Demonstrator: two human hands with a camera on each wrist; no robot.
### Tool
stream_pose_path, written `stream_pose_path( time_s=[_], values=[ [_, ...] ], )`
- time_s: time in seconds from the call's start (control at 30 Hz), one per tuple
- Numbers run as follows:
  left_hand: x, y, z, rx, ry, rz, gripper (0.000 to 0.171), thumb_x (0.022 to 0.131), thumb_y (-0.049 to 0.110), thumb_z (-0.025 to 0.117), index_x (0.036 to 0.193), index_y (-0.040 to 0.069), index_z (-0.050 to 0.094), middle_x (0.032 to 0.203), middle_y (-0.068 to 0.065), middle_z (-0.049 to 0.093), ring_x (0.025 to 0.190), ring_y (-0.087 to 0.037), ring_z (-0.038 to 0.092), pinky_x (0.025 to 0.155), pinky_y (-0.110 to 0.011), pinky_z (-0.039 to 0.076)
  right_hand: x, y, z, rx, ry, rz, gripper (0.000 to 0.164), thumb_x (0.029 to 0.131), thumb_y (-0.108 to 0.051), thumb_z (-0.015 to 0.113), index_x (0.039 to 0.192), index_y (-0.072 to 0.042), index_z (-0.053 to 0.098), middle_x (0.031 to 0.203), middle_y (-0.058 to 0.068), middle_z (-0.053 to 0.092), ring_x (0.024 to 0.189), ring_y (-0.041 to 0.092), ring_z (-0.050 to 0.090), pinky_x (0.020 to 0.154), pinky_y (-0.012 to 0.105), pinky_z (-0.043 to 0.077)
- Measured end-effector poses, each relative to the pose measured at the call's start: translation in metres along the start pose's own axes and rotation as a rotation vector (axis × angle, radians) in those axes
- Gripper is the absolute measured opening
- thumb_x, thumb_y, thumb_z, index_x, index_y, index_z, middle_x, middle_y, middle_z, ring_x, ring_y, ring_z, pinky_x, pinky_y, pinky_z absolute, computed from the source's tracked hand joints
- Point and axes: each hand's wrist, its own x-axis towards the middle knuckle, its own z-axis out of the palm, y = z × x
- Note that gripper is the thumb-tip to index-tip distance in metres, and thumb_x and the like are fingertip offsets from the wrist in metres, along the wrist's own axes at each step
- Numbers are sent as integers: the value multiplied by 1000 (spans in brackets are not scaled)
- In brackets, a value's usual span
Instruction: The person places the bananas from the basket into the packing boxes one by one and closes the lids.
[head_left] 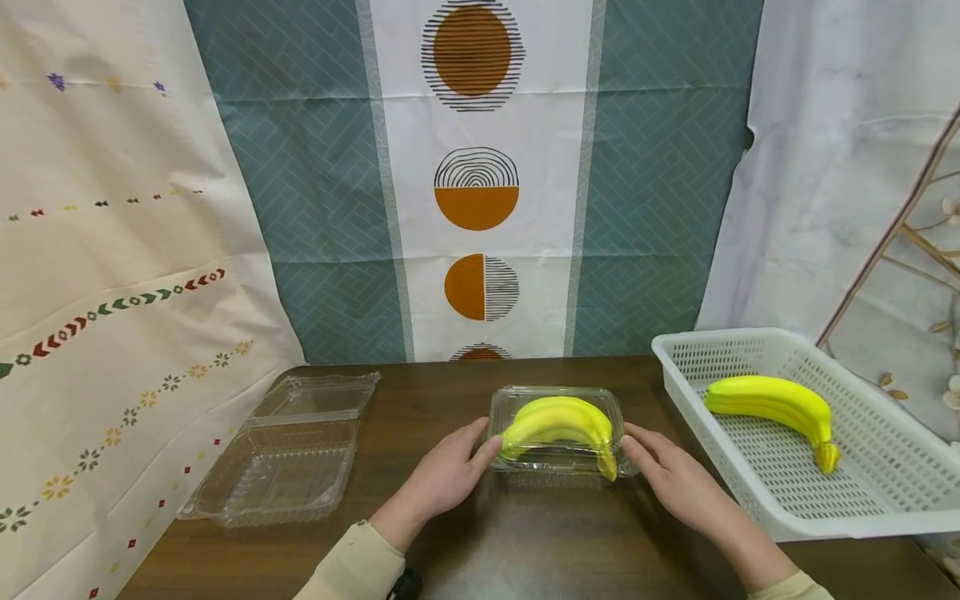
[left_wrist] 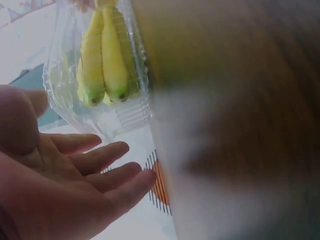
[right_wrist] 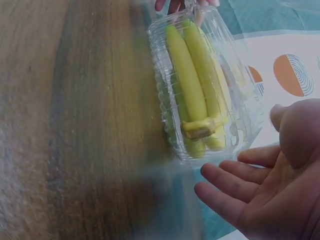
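Observation:
A clear plastic clamshell box [head_left: 617,408] stands on the table between my two hands, its lid over a bunch of yellow bananas [head_left: 558,417]. Whether the lid is latched I cannot tell. My left hand [head_left: 450,471] is at the box's left side, thumb by the front corner. In the left wrist view its fingers [left_wrist: 107,157] are spread and loosely extended, gripping nothing. On the opposite side is my right hand [head_left: 671,479], its thumb near the box edge. The right wrist view shows that hand's fingers [right_wrist: 230,182] extended beside the box, also gripping nothing.
To the left, another clear clamshell box [head_left: 288,471] lies with its lid folded back. A white perforated basket [head_left: 720,492] at the right holds another banana bunch [head_left: 772,404]. Patterned cloths [head_left: 483,125] hang behind the brown table [head_left: 525,542] and along its sides.

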Motion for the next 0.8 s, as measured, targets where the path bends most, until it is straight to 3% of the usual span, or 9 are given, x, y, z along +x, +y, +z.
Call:
stream_pose_path(
  time_s=[0.3,0.8],
  values=[
    [-4,7,-1,20,55,3,62,117,45,53,161,0,54,161,-22,56,151,-44,51,120,-66,41,-4,-5,-3,26,-11,20,71,120,-50,42,165,4,45,165,27,50,151,50,48,117,71,40],
    [-6,6,-3,57,29,8,53,113,34,63,155,2,61,152,-20,64,144,-41,58,115,-64,47,-4,-3,-1,28,-37,97,65,117,-38,58,167,-1,44,159,25,58,140,46,60,107,63,52]
  ],
)
